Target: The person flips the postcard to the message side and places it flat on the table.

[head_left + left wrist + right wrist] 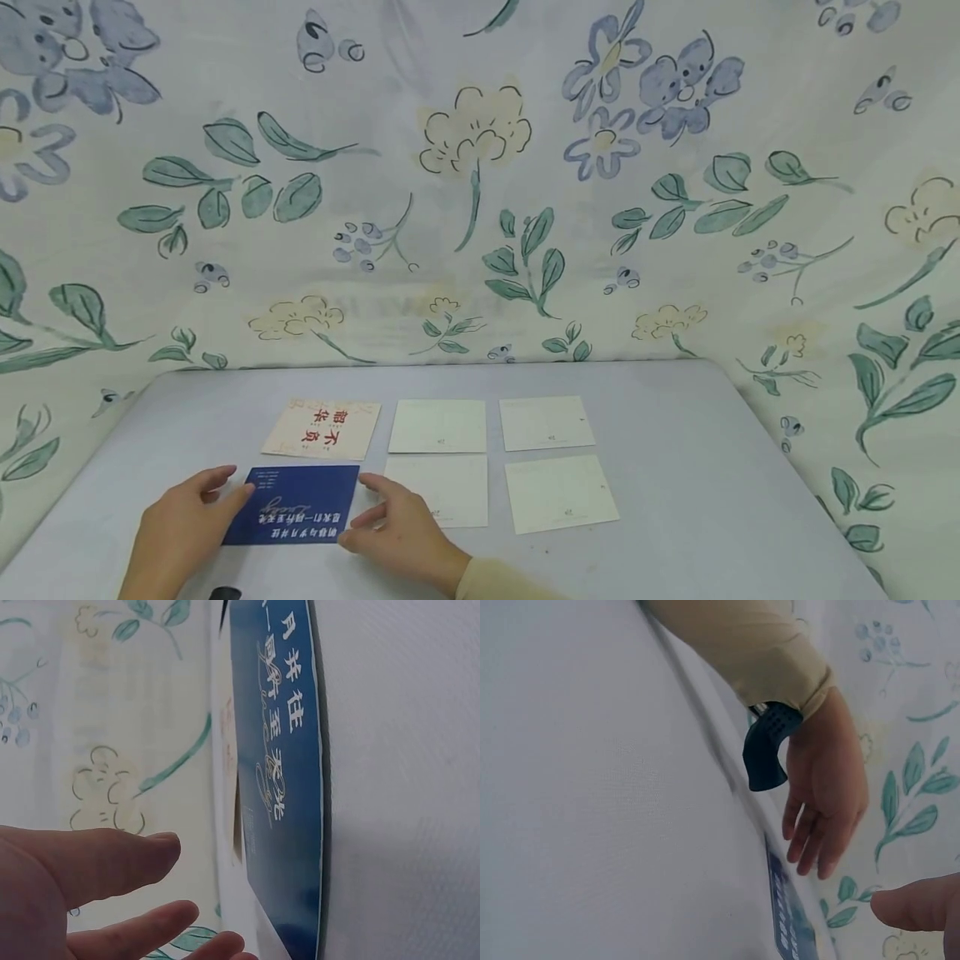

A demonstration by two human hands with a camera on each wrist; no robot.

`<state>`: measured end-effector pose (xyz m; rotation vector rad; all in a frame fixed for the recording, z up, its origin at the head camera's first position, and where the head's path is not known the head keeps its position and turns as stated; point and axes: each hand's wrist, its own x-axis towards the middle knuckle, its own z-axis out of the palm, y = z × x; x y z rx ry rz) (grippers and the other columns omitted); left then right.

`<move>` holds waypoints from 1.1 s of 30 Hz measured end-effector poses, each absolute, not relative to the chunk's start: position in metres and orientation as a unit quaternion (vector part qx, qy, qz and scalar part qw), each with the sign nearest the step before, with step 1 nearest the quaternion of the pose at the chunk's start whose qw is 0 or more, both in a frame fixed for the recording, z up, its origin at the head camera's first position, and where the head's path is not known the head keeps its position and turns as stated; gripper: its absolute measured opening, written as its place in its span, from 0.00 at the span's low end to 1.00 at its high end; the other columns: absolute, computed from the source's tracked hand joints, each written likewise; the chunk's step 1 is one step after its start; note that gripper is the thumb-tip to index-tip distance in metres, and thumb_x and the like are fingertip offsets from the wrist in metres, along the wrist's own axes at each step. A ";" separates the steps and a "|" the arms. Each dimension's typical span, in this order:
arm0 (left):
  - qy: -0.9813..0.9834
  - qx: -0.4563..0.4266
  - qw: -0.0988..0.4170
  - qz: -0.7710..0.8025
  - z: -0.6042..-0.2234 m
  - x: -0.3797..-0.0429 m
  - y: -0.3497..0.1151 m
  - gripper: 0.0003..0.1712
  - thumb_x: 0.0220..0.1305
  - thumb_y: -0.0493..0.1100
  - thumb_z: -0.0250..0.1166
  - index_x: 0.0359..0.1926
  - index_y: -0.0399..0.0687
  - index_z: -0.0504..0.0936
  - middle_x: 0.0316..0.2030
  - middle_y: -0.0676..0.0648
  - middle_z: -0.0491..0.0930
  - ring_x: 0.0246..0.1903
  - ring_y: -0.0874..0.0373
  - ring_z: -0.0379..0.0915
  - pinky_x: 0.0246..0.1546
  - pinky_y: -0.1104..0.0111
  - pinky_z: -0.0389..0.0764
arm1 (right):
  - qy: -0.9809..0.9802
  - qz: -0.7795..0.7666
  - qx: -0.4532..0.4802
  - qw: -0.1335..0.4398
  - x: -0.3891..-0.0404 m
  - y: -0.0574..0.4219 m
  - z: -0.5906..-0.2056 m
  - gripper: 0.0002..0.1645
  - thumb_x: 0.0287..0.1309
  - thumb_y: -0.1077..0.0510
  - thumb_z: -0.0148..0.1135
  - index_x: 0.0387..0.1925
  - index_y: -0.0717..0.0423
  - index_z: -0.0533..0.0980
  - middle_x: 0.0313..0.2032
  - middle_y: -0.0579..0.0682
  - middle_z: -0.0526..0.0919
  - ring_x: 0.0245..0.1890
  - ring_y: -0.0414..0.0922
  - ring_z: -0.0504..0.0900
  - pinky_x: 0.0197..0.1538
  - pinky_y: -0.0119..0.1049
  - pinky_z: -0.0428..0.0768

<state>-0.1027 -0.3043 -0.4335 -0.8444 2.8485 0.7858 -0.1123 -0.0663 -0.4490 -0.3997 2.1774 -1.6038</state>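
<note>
A dark blue postcard [300, 508] with white lettering lies on the table's near left. My left hand [180, 521] is at its left edge, thumb over the border, fingers loosely bent. Across from it, my right hand [405, 529] has a fingertip by the top right corner and the thumb by the lower right corner. In the left wrist view, the left thumb [127, 859] and fingers are spread apart beside the blue postcard [289, 847]. The right wrist view catches the right thumb [919, 901] standing clear of the card. Just beyond lies a cream card [322, 429] with red characters.
Right of these lie pale cards in two rows: two at the back [438, 427] and two in front, one [453, 496] partly behind the right hand, another [562, 493] slightly turned. The light table [697, 475] meets a floral cloth [390, 275] behind.
</note>
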 end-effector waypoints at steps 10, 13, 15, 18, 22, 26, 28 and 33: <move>0.929 -0.267 0.047 0.253 -0.437 -0.100 -0.305 0.36 0.60 0.53 0.59 0.59 0.29 0.66 0.53 0.25 0.67 0.46 0.33 0.67 0.43 0.45 0.74 | 0.796 -0.551 -0.144 0.204 -0.106 -0.080 -0.451 0.39 0.43 0.56 0.70 0.60 0.48 0.68 0.27 0.36 0.80 0.25 0.31 0.77 0.36 0.27 0.76; 0.927 -0.266 0.058 0.260 -0.436 -0.099 -0.305 0.36 0.61 0.53 0.59 0.59 0.28 0.65 0.51 0.24 0.67 0.45 0.33 0.68 0.42 0.46 0.75 | 0.797 -0.549 -0.146 0.206 -0.105 -0.081 -0.451 0.38 0.44 0.56 0.70 0.60 0.48 0.68 0.28 0.37 0.80 0.27 0.31 0.77 0.37 0.28 0.76; 0.925 -0.266 0.063 0.262 -0.435 -0.099 -0.305 0.37 0.61 0.53 0.59 0.59 0.28 0.64 0.50 0.24 0.68 0.44 0.33 0.68 0.42 0.45 0.74 | 0.799 -0.545 -0.150 0.205 -0.105 -0.082 -0.450 0.38 0.44 0.55 0.70 0.60 0.48 0.68 0.28 0.36 0.81 0.29 0.30 0.77 0.39 0.28 0.76; 0.929 -0.264 0.062 0.253 -0.436 -0.099 -0.304 0.36 0.61 0.53 0.59 0.58 0.27 0.65 0.51 0.24 0.67 0.44 0.33 0.68 0.42 0.45 0.74 | 0.800 -0.542 -0.155 0.206 -0.104 -0.083 -0.450 0.38 0.44 0.55 0.70 0.60 0.47 0.68 0.29 0.36 0.81 0.31 0.30 0.76 0.40 0.29 0.76; 0.936 -0.247 0.059 0.243 -0.436 -0.099 -0.303 0.36 0.61 0.53 0.59 0.57 0.26 0.65 0.52 0.24 0.67 0.43 0.33 0.70 0.42 0.46 0.75 | 0.798 -0.544 -0.154 0.207 -0.103 -0.083 -0.450 0.37 0.44 0.56 0.70 0.60 0.47 0.68 0.28 0.37 0.81 0.29 0.30 0.77 0.38 0.27 0.76; 0.941 -0.232 0.056 0.238 -0.436 -0.100 -0.301 0.36 0.61 0.53 0.59 0.57 0.25 0.66 0.53 0.25 0.68 0.44 0.33 0.70 0.42 0.46 0.75 | 0.794 -0.551 -0.151 0.210 -0.103 -0.084 -0.450 0.36 0.44 0.56 0.70 0.59 0.46 0.69 0.29 0.37 0.81 0.25 0.31 0.77 0.34 0.26 0.76; 0.942 -0.230 0.055 0.238 -0.437 -0.099 -0.301 0.36 0.61 0.53 0.59 0.57 0.25 0.66 0.53 0.25 0.68 0.45 0.33 0.70 0.42 0.46 0.75 | 0.791 -0.553 -0.150 0.215 -0.103 -0.085 -0.450 0.35 0.45 0.56 0.70 0.58 0.45 0.69 0.30 0.37 0.81 0.25 0.31 0.77 0.34 0.26 0.76; 0.941 -0.234 0.054 0.240 -0.437 -0.099 -0.300 0.36 0.60 0.53 0.60 0.57 0.27 0.66 0.53 0.26 0.69 0.45 0.33 0.70 0.41 0.47 0.76 | 0.789 -0.557 -0.157 0.207 -0.103 -0.087 -0.451 0.34 0.45 0.57 0.70 0.56 0.45 0.70 0.32 0.38 0.80 0.26 0.31 0.76 0.32 0.26 0.76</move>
